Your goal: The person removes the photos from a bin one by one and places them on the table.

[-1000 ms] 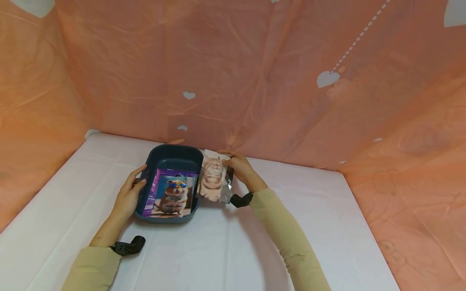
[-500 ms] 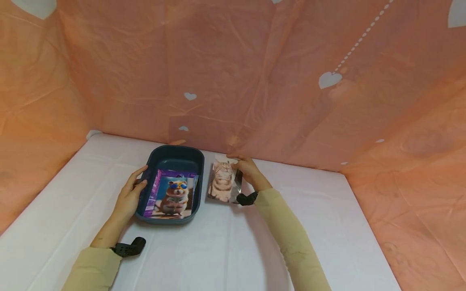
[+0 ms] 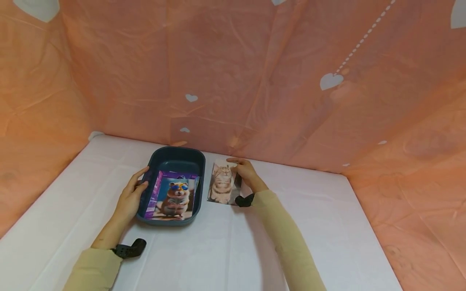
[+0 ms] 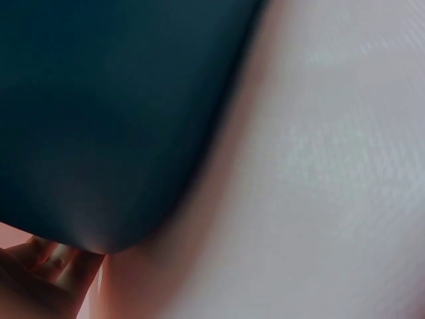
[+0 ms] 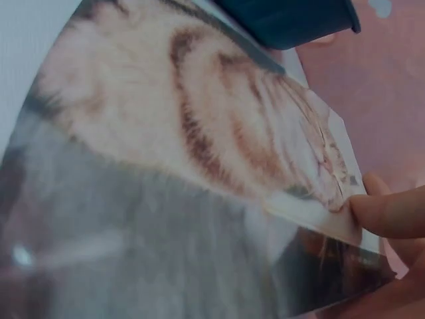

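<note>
A dark blue rectangular plastic tray (image 3: 199,208) stands on the white table, with the left hand (image 3: 127,200) holding its left side. In the left wrist view, fingers (image 4: 53,266) show behind the tray's blurred wall (image 4: 99,133). Inside the tray lies a photo card of a hamster in sunglasses (image 3: 176,198), over a purple print (image 3: 153,196). To the right of the tray, the right hand (image 3: 249,173) pinches the upper right of a cat photo card (image 3: 221,184), its thumb (image 5: 392,214) on the printed face. The card looks low over the table; whether it touches is unclear.
White cloth (image 3: 189,254) covers the table. Orange-pink sheets (image 3: 225,81) with white hearts hang behind it and at both sides, close to the table's back edge. A black wrist camera (image 3: 132,248) sits on each forearm.
The cat photo card has gone from the tray's right rim to the right and lower toward the table, held by the right hand. The left hand stays at the tray.
</note>
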A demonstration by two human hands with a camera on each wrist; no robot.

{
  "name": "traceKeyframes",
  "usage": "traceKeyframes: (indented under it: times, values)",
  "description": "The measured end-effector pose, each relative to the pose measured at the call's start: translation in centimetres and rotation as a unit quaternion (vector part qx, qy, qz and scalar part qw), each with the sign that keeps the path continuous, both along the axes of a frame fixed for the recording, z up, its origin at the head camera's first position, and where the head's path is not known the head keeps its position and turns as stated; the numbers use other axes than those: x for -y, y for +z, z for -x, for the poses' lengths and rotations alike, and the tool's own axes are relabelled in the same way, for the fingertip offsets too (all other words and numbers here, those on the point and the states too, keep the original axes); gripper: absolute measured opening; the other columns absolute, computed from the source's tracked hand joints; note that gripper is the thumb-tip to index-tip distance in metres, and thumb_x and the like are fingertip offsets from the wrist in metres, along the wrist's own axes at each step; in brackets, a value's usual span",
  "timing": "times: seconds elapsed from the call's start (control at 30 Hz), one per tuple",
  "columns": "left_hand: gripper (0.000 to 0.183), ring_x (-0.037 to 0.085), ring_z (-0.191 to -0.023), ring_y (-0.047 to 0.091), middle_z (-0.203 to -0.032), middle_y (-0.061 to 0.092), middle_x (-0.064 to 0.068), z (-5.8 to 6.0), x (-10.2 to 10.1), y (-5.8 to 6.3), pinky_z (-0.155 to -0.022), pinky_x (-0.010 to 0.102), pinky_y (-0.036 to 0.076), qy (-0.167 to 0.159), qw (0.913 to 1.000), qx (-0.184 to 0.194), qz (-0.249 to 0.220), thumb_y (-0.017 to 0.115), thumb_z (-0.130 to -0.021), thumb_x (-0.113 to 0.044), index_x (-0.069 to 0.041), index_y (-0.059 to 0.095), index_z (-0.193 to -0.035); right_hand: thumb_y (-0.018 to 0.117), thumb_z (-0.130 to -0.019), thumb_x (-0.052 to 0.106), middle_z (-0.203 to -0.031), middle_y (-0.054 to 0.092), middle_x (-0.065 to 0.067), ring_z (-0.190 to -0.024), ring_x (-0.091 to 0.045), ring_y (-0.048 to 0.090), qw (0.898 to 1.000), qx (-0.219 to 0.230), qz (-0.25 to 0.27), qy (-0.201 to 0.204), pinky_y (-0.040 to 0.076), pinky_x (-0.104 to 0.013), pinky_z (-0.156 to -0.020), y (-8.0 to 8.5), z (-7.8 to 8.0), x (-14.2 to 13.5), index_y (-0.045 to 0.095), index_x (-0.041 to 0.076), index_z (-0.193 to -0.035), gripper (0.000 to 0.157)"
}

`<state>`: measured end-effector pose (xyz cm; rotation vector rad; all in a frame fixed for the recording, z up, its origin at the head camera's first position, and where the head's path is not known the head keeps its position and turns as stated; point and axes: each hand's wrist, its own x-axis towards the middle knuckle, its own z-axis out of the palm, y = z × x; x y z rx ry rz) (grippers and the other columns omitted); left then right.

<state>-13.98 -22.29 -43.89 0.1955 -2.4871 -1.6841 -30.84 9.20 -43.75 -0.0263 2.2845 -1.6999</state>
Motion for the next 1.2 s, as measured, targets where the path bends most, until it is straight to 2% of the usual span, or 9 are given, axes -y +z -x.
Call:
traceKeyframes:
  times: [0.1, 0.2, 0.3, 0.4, 0.47, 0.67, 0.8, 0.93, 1.2]
  values:
    - [0.048, 0.003, -0.09, 0.05, -0.119, 0.051, 0.023, 0.0, 0.0, 0.0, -0.076, 0.017, 0.039, -0.001, 1.0, 0.001, 0.003, 0.035, -0.105, -0.028, -0.017, 0.03, -0.151, 0.058, -0.085, -0.004, -0.139, 0.052, -0.012, -0.134, -0.027, 0.04, 1.0, -0.004, -0.007, -0.003, 0.04, -0.039, -0.102, -0.1, 0.0, 0.0, 0.064, 0.004, -0.124, 0.041]
    - [0.048, 0.002, -0.089, 0.05, -0.119, 0.051, 0.023, 0.0, 0.0, 0.0, -0.075, 0.015, 0.04, -0.003, 1.0, -0.002, 0.001, 0.034, -0.105, -0.028, -0.017, 0.029, -0.151, 0.06, -0.084, -0.004, -0.137, 0.054, -0.014, -0.118, -0.024, 0.051, 1.0, -0.004, -0.007, -0.014, 0.045, -0.032, -0.091, 0.2, -0.2, 0.0, 0.063, 0.003, -0.125, 0.042]
    - [0.048, 0.0, -0.089, 0.05, -0.119, 0.051, 0.023, 0.0, -0.1, 0.0, -0.074, 0.015, 0.04, -0.007, 0.9999, -0.004, -0.007, 0.034, -0.105, -0.028, -0.017, 0.029, -0.151, 0.062, -0.083, -0.003, -0.115, 0.062, -0.013, -0.089, -0.017, 0.053, 0.999, -0.013, -0.012, -0.027, 0.043, -0.024, -0.074, 0.2, -0.2, -0.4, 0.064, 0.002, -0.123, 0.041]
    - [0.048, 0.0, -0.089, 0.05, -0.119, 0.051, 0.023, 0.0, -0.1, 0.0, -0.074, 0.015, 0.041, -0.007, 0.9999, -0.004, -0.01, 0.034, -0.105, -0.028, -0.017, 0.029, -0.15, 0.063, -0.084, 0.001, -0.094, 0.063, -0.006, -0.074, -0.011, 0.05, 0.999, -0.022, -0.018, -0.035, 0.042, -0.023, -0.069, -0.4, 0.1, -1.2, 0.067, 0.004, -0.12, 0.036]
    - [0.048, 0.001, -0.089, 0.05, -0.119, 0.051, 0.023, 0.0, -0.1, 0.0, -0.074, 0.016, 0.041, -0.006, 0.9999, -0.004, -0.008, 0.034, -0.105, -0.028, -0.017, 0.029, -0.15, 0.062, -0.086, 0.003, -0.095, 0.065, -0.007, -0.075, -0.009, 0.053, 0.999, -0.027, -0.02, -0.036, 0.043, -0.023, -0.07, -0.5, 0.2, -1.6, 0.067, 0.004, -0.119, 0.034]
    - [0.048, 0.011, -0.091, 0.051, -0.12, 0.05, 0.023, 0.0, -0.1, -0.1, -0.074, 0.017, 0.041, -0.001, 1.0, 0.007, 0.0, 0.034, -0.105, -0.027, -0.017, 0.028, -0.151, 0.062, -0.087, 0.006, -0.118, 0.066, -0.019, -0.082, -0.008, 0.061, 0.998, -0.034, -0.013, -0.048, 0.048, -0.023, -0.075, -0.5, 0.1, -2.4, 0.065, -0.002, -0.12, 0.033]
    - [0.048, 0.015, -0.093, 0.05, -0.12, 0.049, 0.024, -0.1, -0.1, -0.2, -0.075, 0.019, 0.04, 0.001, 0.9999, 0.012, 0.004, 0.034, -0.105, -0.027, -0.017, 0.027, -0.151, 0.064, -0.088, 0.011, -0.12, 0.065, -0.018, -0.085, -0.012, 0.061, 0.998, -0.01, -0.009, -0.063, 0.048, -0.024, -0.075, -0.3, 0.0, -2.7, 0.065, 0.0, -0.121, 0.034]
    - [0.048, 0.014, -0.091, 0.05, -0.12, 0.05, 0.024, -0.1, -0.1, -0.1, -0.074, 0.018, 0.04, 0.002, 1.0, 0.007, 0.006, 0.034, -0.105, -0.027, -0.017, 0.028, -0.151, 0.063, -0.089, 0.013, -0.122, 0.064, -0.018, -0.092, -0.02, 0.061, 0.998, 0.005, -0.005, -0.069, 0.049, -0.027, -0.077, 0.1, -0.4, -2.8, 0.064, 0.002, -0.123, 0.035]
    - [0.048, 0.011, -0.09, 0.051, -0.119, 0.051, 0.025, -0.2, -0.1, 0.1, -0.073, 0.018, 0.041, 0.001, 1.0, 0.001, 0.003, 0.034, -0.104, -0.028, -0.017, 0.029, -0.15, 0.061, -0.089, 0.011, -0.121, 0.063, -0.02, -0.108, -0.028, 0.058, 0.997, -0.045, 0.004, -0.059, 0.047, -0.038, -0.092, 1.3, -1.7, -1.9, 0.063, -0.001, -0.124, 0.037]
